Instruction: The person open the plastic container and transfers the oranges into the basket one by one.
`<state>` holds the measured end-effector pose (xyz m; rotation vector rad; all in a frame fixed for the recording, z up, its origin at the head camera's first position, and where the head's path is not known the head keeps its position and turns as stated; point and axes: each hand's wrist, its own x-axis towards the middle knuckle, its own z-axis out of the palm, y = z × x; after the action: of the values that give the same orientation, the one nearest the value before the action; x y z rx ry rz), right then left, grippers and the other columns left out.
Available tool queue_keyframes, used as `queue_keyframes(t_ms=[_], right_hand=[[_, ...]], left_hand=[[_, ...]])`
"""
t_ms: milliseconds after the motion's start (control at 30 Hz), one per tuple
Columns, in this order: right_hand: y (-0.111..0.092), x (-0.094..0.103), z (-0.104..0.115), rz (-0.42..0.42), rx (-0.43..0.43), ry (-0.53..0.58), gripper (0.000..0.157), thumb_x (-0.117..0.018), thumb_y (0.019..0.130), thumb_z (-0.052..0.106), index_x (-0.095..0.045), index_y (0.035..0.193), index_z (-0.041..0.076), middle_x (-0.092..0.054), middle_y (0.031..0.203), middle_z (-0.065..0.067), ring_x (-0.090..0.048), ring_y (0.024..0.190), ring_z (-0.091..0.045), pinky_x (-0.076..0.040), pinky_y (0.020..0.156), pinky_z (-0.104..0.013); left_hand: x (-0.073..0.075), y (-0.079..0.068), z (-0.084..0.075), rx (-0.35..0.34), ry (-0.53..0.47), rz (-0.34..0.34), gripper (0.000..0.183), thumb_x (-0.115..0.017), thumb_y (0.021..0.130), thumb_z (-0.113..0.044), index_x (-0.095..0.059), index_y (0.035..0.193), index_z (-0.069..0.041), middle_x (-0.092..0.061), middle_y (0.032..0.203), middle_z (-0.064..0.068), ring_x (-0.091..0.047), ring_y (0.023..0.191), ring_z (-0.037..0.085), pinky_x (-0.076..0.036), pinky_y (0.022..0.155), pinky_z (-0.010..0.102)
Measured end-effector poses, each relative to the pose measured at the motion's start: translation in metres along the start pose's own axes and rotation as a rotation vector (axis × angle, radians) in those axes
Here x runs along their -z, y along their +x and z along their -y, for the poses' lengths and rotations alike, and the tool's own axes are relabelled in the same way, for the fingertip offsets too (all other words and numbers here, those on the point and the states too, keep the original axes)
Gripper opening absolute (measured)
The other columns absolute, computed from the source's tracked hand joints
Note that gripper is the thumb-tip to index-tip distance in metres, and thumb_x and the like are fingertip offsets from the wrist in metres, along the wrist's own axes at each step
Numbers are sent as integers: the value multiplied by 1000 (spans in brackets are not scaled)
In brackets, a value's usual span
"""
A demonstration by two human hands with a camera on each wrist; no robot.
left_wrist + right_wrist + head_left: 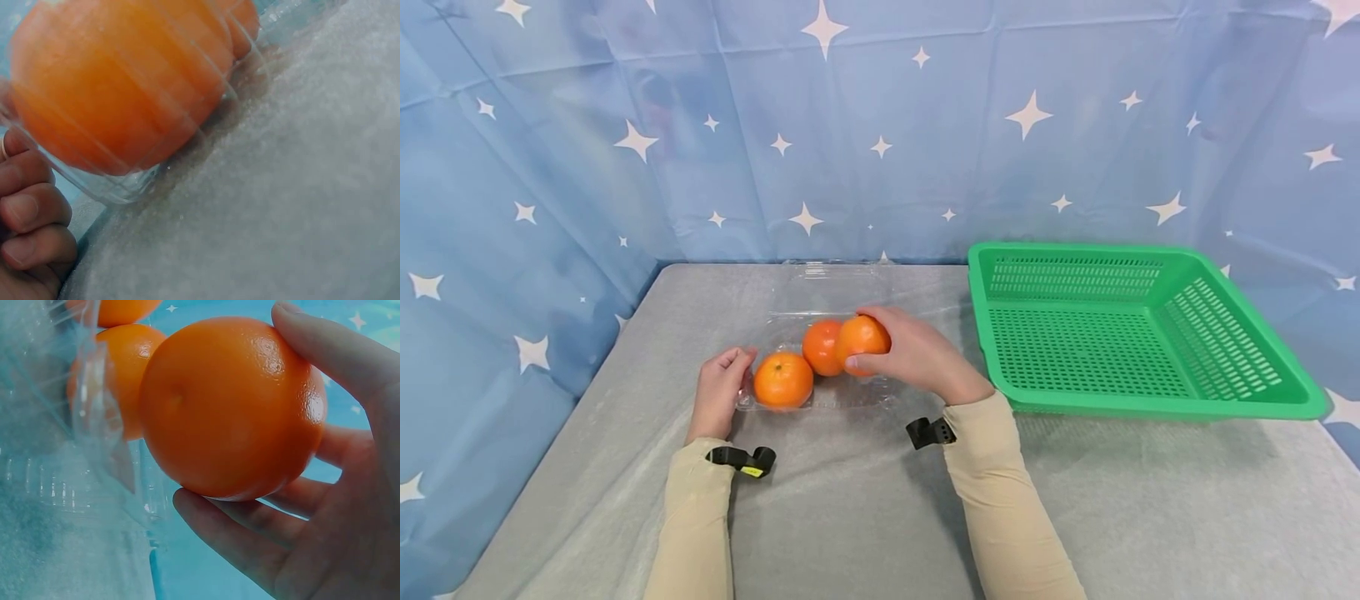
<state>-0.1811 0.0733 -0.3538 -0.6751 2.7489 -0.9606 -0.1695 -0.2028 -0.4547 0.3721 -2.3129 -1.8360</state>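
Note:
My right hand [925, 354] grips an orange [863, 340], thumb on one side and fingers round the other; the right wrist view shows it raised above the wall of a clear plastic clamshell box [853, 398]. A second orange [818, 347] sits in the box just left of the held one, overlapped by it in the head view. The third orange [783, 381] lies at the box's left end. There my left hand [718, 390] pinches the box's left edge, its other fingers curled beside the clear wall in the left wrist view.
The box's transparent lid [835, 290] stands folded back behind the oranges. To the right is a large green plastic basket [1150, 407] with slotted walls. A grey cloth [827, 517] covers the table, and a blue star-patterned curtain [940, 167] hangs behind it.

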Motion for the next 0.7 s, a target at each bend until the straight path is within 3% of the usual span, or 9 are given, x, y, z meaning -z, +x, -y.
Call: queue_keyframes(t_ms=[400, 700], right_hand=[[-3, 4, 6, -48, 8, 74, 61, -65, 71, 52, -41, 120, 25, -51, 104, 8, -52, 83, -11, -44, 69, -30], [-3, 5, 9, -67, 57, 60, 62, -69, 70, 48, -39, 120, 26, -49, 109, 8, -51, 88, -11, -44, 73, -32]], left_hand=[[-1, 0, -1, 7, 8, 2, 43, -56, 84, -41, -42, 63, -6, -36, 54, 2, -39, 53, 20, -31, 47, 28], [-1, 0, -1, 4, -4, -8, 43, -57, 84, -39, -42, 62, -6, -36, 53, 1, -38, 51, 19, -30, 45, 28]])
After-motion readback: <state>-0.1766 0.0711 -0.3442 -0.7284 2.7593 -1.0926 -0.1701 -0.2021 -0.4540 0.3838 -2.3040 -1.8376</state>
